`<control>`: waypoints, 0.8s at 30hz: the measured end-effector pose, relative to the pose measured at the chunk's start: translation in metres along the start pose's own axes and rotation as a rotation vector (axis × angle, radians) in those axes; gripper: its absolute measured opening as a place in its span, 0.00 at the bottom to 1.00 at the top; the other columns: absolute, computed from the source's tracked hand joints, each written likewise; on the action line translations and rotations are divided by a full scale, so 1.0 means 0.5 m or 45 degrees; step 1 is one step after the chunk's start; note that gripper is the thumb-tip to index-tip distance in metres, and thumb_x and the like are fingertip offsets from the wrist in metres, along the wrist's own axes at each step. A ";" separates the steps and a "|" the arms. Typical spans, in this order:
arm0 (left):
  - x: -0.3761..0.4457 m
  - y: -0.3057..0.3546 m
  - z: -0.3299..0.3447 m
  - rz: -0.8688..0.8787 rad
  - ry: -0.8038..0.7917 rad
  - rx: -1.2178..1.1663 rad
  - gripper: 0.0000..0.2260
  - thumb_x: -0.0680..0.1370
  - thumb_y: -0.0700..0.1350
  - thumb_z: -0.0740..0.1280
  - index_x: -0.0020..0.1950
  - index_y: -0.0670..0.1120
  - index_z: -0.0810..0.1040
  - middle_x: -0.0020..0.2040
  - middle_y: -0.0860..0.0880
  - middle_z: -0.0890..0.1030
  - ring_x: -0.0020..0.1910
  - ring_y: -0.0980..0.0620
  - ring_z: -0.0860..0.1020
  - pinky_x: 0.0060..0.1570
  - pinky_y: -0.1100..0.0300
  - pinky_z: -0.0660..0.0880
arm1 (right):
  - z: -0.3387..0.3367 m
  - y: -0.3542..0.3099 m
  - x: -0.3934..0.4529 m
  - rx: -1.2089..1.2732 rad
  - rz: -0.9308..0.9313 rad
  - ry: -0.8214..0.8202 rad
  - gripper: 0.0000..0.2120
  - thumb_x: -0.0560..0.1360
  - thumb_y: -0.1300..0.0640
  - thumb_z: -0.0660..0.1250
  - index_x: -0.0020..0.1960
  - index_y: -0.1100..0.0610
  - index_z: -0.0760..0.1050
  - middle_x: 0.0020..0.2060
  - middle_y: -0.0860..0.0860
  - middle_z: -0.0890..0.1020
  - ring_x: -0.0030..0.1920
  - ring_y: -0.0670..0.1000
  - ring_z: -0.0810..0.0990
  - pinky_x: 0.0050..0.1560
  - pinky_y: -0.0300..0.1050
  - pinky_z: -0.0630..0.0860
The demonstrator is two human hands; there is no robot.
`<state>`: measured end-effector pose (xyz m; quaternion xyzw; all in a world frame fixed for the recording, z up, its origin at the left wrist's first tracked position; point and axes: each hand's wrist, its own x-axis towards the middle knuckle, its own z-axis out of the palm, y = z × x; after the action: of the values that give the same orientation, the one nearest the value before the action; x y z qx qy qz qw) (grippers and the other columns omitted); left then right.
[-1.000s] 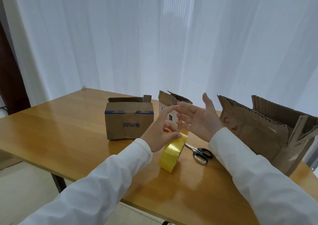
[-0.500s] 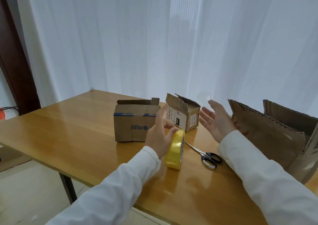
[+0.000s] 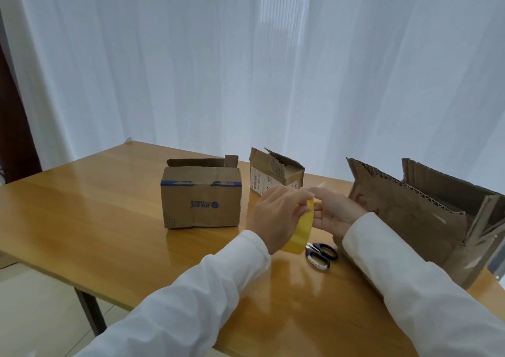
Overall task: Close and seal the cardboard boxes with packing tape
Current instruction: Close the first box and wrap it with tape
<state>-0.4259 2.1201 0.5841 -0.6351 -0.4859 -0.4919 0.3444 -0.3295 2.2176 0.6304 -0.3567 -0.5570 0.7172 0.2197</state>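
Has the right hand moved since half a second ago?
Yes. The right hand was open and apart beside the big box; now it has come in toward the left hand and touches the tape roll.

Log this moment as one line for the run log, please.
phase: finding tape end | left hand: grips yellow tape roll | right hand: fingers at roll's top edge | boxes: three, all unsealed | scissors: on table, untouched

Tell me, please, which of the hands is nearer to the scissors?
Right. The right hand is just above the scissors on the table, touching the tape roll; the left hand grips the roll's far side.
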 end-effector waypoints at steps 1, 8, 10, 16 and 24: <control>-0.001 -0.003 0.000 0.049 0.014 -0.004 0.06 0.78 0.46 0.62 0.53 0.47 0.70 0.41 0.45 0.81 0.46 0.53 0.72 0.54 0.63 0.68 | 0.003 0.000 -0.001 0.006 0.042 -0.008 0.15 0.77 0.61 0.65 0.61 0.65 0.69 0.26 0.57 0.80 0.24 0.52 0.80 0.24 0.42 0.77; -0.061 -0.045 -0.035 0.324 -0.176 0.283 0.08 0.76 0.44 0.65 0.54 0.47 0.72 0.42 0.48 0.81 0.45 0.51 0.74 0.51 0.59 0.71 | 0.010 0.001 0.036 -0.499 -0.143 0.269 0.40 0.73 0.55 0.71 0.76 0.55 0.50 0.43 0.59 0.81 0.36 0.55 0.82 0.36 0.48 0.80; -0.090 -0.066 -0.050 0.474 -0.368 0.377 0.11 0.74 0.43 0.67 0.56 0.48 0.73 0.47 0.50 0.83 0.48 0.52 0.77 0.54 0.58 0.73 | 0.013 0.003 0.046 -0.943 -0.288 0.381 0.43 0.72 0.51 0.71 0.76 0.52 0.46 0.56 0.58 0.77 0.53 0.60 0.79 0.49 0.49 0.76; -0.132 -0.092 -0.103 0.472 -0.714 0.343 0.08 0.73 0.44 0.65 0.47 0.51 0.83 0.42 0.54 0.84 0.48 0.53 0.80 0.54 0.58 0.73 | 0.036 0.025 0.077 -1.459 -0.366 0.487 0.41 0.73 0.49 0.69 0.75 0.52 0.46 0.57 0.58 0.78 0.55 0.61 0.77 0.50 0.51 0.75; 0.045 -0.188 -0.201 -0.688 -0.201 0.419 0.10 0.78 0.46 0.65 0.59 0.47 0.77 0.55 0.50 0.79 0.55 0.51 0.76 0.53 0.62 0.71 | 0.031 0.069 0.071 -1.590 -0.368 0.413 0.42 0.71 0.37 0.67 0.74 0.44 0.45 0.57 0.54 0.79 0.47 0.56 0.79 0.38 0.44 0.74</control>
<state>-0.5440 2.0616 0.6297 -0.4552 -0.7351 -0.4295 0.2607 -0.3615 2.2233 0.5897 -0.4424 -0.8702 0.1601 0.1467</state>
